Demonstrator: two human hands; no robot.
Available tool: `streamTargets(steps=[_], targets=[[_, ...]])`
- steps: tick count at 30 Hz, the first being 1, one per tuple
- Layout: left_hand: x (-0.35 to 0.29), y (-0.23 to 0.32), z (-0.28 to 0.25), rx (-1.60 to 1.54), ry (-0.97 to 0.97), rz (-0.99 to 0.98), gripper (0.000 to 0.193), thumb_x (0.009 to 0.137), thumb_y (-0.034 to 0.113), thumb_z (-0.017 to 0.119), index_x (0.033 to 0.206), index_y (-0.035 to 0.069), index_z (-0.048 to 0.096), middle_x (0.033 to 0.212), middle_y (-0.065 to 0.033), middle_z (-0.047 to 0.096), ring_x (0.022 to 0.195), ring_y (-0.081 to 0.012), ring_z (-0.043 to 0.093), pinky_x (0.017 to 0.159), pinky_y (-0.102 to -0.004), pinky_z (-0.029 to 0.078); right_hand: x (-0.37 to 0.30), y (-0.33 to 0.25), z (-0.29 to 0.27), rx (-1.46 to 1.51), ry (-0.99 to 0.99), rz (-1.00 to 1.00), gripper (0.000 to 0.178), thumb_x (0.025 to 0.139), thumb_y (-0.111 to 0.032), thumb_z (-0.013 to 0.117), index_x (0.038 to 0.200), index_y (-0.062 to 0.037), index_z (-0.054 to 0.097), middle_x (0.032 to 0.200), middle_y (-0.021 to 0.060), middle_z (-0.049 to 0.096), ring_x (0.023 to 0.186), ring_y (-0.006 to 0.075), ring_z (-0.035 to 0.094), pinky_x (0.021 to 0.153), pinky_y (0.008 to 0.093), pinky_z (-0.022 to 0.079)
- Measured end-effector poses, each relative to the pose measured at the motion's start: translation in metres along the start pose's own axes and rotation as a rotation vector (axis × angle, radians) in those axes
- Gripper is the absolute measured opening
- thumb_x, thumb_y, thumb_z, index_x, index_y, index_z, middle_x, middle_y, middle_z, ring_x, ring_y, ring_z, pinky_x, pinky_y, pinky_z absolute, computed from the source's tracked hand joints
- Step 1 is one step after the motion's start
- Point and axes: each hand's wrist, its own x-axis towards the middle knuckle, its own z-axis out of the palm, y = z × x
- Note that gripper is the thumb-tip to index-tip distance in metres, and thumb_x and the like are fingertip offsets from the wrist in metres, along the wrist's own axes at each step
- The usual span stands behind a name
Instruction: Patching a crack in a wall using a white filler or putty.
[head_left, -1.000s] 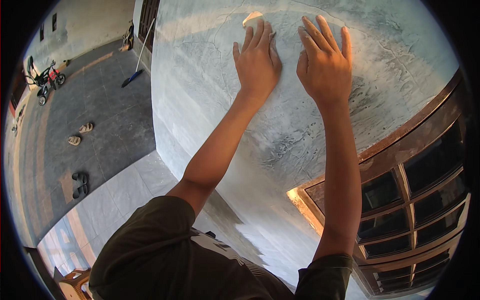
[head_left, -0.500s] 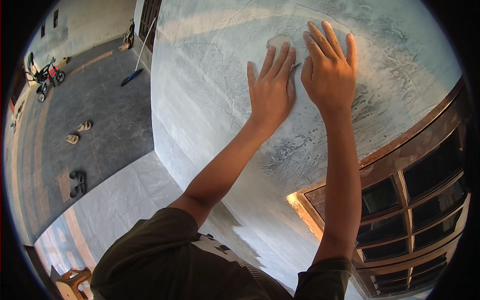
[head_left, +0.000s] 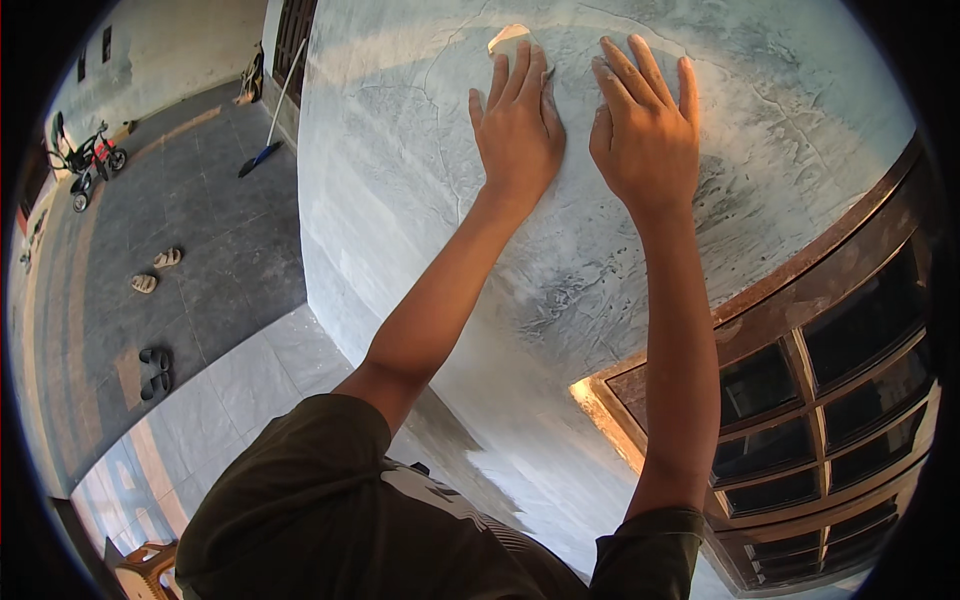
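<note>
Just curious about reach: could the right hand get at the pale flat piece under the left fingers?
Probably yes: the right hand is close by, with open wall between, though the left hand partly covers the pale flat piece.

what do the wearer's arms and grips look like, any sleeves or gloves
The person wears a dark, olive-toned fabric T-shirt with a pale chest print. Its short sleeves leave both forearms bare. The left grip and right grip are bare human hands with no visible gloves, rings or watch; some fingers seem dusty.
</note>
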Motion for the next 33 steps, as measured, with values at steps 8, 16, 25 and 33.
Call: streamTargets(steps=[8, 16, 25, 33], targets=[[0.002, 0.006, -0.008, -0.035, -0.071, -0.067, 0.043, 0.101, 0.015, 0.055, 0.144, 0.007, 0.059, 0.153, -0.0099, 0.055, 0.147, -0.0369, 0.043, 0.113, -0.0706, 0.030, -0.003, 0.002, -0.003, 0.016, -0.014, 0.029, 0.038, 0.086, -0.006, 0.059, 0.121, -0.0107, 0.073, 0.138, -0.0006, 0.067, 0.140, 0.0194, 0.052, 0.122, 0.0536, 0.031], [-0.039, 0.017, -0.014, -0.018, -0.150, 0.001, 0.043, 0.103, 0.015, 0.053, 0.145, 0.009, 0.058, 0.155, -0.0101, 0.053, 0.146, -0.0380, 0.044, 0.112, -0.0681, 0.032, -0.001, 0.002, -0.005, -0.009, -0.016, -0.004, 0.036, 0.086, -0.007, 0.060, 0.120, -0.0102, 0.073, 0.138, -0.0006, 0.067, 0.139, 0.0196, 0.053, 0.121, 0.0529, 0.032], [-0.044, 0.012, -0.015, -0.053, -0.186, -0.009, 0.044, 0.102, 0.014, 0.053, 0.146, 0.008, 0.057, 0.155, -0.0133, 0.052, 0.145, -0.0412, 0.044, 0.112, -0.0677, 0.033, -0.007, 0.003, 0.002, 0.035, 0.020, 0.004, 0.031, 0.083, -0.010, 0.063, 0.112, -0.0071, 0.075, 0.133, 0.0025, 0.069, 0.138, 0.0207, 0.055, 0.121, 0.0552, 0.032], [-0.010, -0.005, -0.009, -0.113, -0.066, 0.120, 0.044, 0.100, 0.009, 0.056, 0.145, 0.007, 0.058, 0.152, -0.0117, 0.056, 0.146, -0.0399, 0.044, 0.113, -0.0694, 0.030, 0.000, -0.001, -0.003, -0.002, -0.014, 0.033, 0.033, 0.084, -0.008, 0.061, 0.114, -0.0075, 0.075, 0.134, 0.0011, 0.069, 0.138, 0.0192, 0.055, 0.121, 0.0545, 0.033]])
